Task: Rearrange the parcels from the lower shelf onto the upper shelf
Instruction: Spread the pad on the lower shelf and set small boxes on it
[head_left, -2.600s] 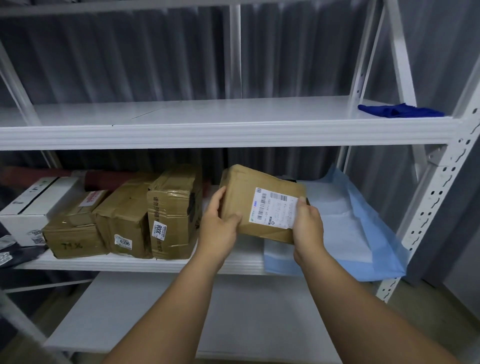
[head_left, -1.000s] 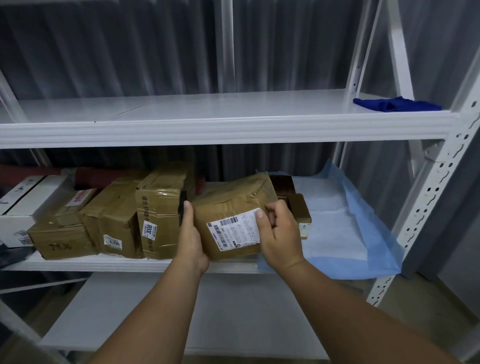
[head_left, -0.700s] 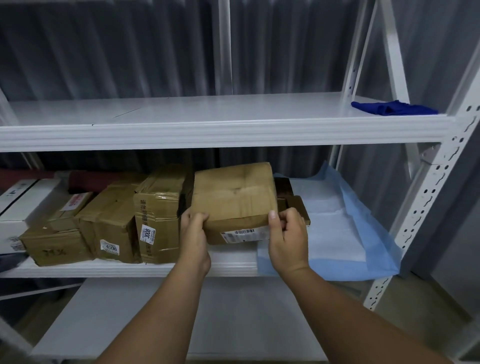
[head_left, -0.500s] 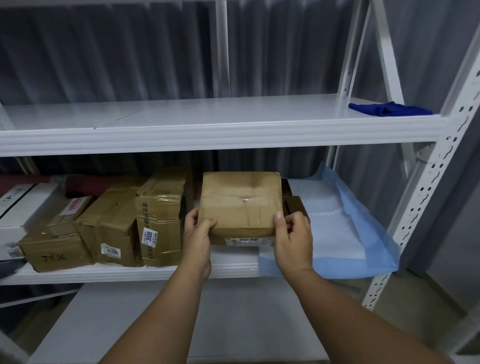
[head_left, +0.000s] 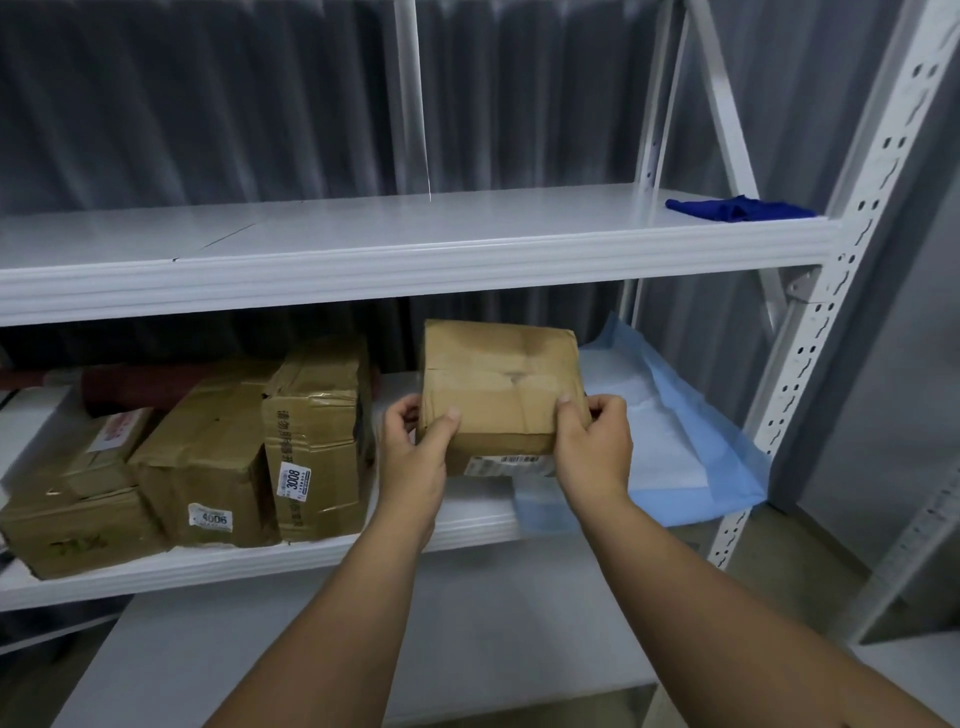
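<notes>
I hold a brown cardboard parcel (head_left: 498, 384) in front of the lower shelf (head_left: 260, 564), its top just below the front lip of the upper shelf (head_left: 415, 260). My left hand (head_left: 415, 452) grips its left lower corner and my right hand (head_left: 595, 447) grips its right lower corner. A white barcode label shows on its lower front face. Three more taped brown parcels stand on the lower shelf at the left: one marked 3008 (head_left: 317, 441), one marked 4006 (head_left: 208, 462), and a low one (head_left: 78, 504) at the far left.
A blue cloth (head_left: 740, 208) lies at the right end of the upper shelf. A light blue sheet (head_left: 691, 447) covers the right part of the lower shelf. A dark red roll (head_left: 135, 384) lies behind the parcels. White perforated uprights (head_left: 810, 322) frame the right side.
I picked the parcel up, turned it so its label faces down and toward me, and raised it toward the upper shelf's edge. My view tilted slightly.
</notes>
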